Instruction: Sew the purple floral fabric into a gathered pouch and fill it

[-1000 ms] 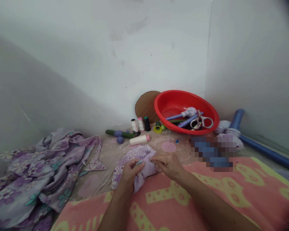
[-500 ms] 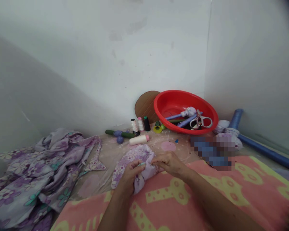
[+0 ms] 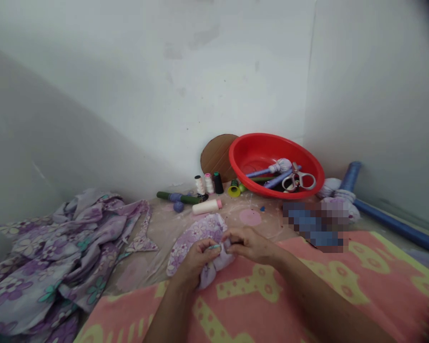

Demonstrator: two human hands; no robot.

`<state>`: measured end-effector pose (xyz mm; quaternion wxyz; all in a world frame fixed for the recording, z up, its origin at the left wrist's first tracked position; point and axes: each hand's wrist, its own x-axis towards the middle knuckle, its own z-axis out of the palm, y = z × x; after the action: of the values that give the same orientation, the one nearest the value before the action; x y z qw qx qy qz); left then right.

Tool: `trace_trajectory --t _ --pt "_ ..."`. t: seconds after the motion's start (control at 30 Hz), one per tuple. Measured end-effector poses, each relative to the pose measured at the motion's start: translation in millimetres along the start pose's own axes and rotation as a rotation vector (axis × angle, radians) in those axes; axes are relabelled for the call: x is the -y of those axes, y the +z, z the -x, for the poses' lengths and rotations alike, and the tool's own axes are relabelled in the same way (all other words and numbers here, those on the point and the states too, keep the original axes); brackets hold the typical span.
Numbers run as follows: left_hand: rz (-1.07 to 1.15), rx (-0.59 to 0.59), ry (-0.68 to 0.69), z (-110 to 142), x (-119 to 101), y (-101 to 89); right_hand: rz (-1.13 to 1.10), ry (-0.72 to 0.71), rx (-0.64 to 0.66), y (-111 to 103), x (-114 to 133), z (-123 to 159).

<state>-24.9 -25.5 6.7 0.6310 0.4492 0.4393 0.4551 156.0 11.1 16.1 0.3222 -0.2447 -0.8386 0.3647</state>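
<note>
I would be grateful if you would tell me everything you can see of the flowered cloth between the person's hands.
The flowered cloth is thin, soft-looking lilac fabric printed with purple and white flowers, gathered into a rumpled bundle. It lies on a beige sheet, its lower end reaching the pink blanket. The left hand and right hand both pinch it, and a small turquoise piece shows at the left fingertips.

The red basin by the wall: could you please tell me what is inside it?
The red plastic basin holds a pair of scissors, a tied lilac fabric bundle, lilac fabric tubes and a dark green tube. Whatever lies beneath them is covered and cannot be seen.
</note>
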Motion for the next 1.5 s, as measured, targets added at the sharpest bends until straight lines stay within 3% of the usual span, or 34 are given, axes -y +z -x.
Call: trace_trajectory --t 0.2,0.37,0.8,1.03,1.3,1.5 --pt "-0.117 0.020 0.058 1 -2 2.8 -0.193 0.109 0.224 -5 -3 2" --pt "-0.164 -0.048 0.066 -1 -3 5.2 -0.228 0.228 0.194 -8 -3 2" --pt "-0.150 -0.116 0.112 0 -5 10.0 -0.238 0.232 0.290 -8 -6 5" --pt "-0.044 0.002 -0.007 2 -7 4.0 -0.495 0.230 0.226 -8 -2 1" --pt "0.029 -0.095 -0.019 3 -5 -0.8 -0.575 0.341 0.144 -10 -1 3" --pt "0.061 -0.103 0.007 3 -5 0.0 -0.581 0.367 0.129 -11 -1 3"
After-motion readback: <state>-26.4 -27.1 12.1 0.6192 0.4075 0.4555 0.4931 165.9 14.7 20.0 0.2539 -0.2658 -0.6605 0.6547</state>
